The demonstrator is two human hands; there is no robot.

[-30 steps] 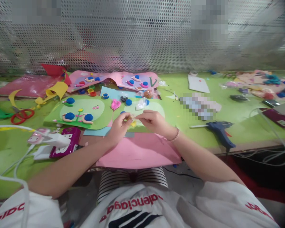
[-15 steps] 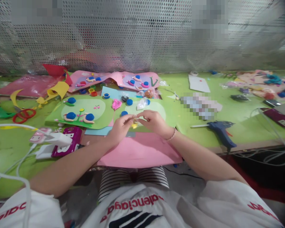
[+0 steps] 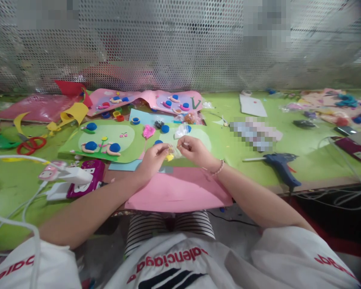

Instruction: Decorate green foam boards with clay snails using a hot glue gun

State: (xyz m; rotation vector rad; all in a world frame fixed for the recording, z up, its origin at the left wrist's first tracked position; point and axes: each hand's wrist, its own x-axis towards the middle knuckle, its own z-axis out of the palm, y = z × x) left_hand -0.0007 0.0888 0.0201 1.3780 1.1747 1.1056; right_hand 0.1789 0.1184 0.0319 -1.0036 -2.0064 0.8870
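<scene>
My left hand (image 3: pixel 155 158) pinches a small clear plastic bag (image 3: pixel 170 154) with something yellow in it. Close to its right, the fingers of my right hand (image 3: pixel 195 151) are pressed together at the bag's other side; whether they grip its edge or a tiny piece is too small to tell. Both hands hover over a green sheet (image 3: pixel 132 154) with pale green ovals. Blue clay balls (image 3: pixel 165 129) lie just beyond my fingers, beside a pink clay lump (image 3: pixel 149 131) and a white clay bag (image 3: pixel 182 131). Finished clay snails (image 3: pixel 113 149) sit on the sheet's left half.
A pink sheet (image 3: pixel 180 190) lies at the table's front edge. Red-handled scissors (image 3: pixel 31 145) and a purple power strip (image 3: pixel 92 176) with white plugs are on the left. To the right is a blue glue gun (image 3: pixel 281 167). Behind stands a perforated metal screen (image 3: pixel 168 48).
My hands have moved slightly apart, my right hand drawing away to the right and up. The clear bag with the yellow piece stays at my left fingers.
</scene>
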